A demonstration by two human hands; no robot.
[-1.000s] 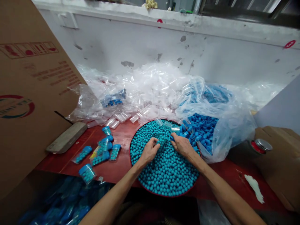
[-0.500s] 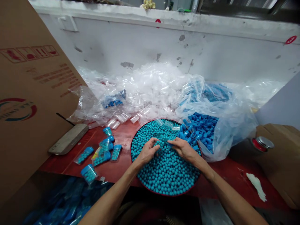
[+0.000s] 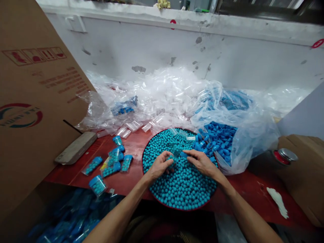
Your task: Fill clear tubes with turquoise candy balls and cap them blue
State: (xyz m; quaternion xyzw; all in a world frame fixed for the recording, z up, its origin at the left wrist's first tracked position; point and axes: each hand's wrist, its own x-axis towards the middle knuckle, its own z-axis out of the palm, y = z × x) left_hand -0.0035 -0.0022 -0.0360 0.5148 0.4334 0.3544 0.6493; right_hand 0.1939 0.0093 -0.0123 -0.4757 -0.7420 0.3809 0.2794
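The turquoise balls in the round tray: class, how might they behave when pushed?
Being round, the turquoise balls would likely roll. Since they lie crowded together, a push would probably spread to neighbours. Their shiny-looking surfaces may feel slippery.

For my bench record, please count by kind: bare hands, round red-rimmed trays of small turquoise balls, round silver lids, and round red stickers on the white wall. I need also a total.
Left hand and right hand: 2
Round red-rimmed tray of small turquoise balls: 1
Round silver lid: 1
Round red stickers: 2
Total: 6
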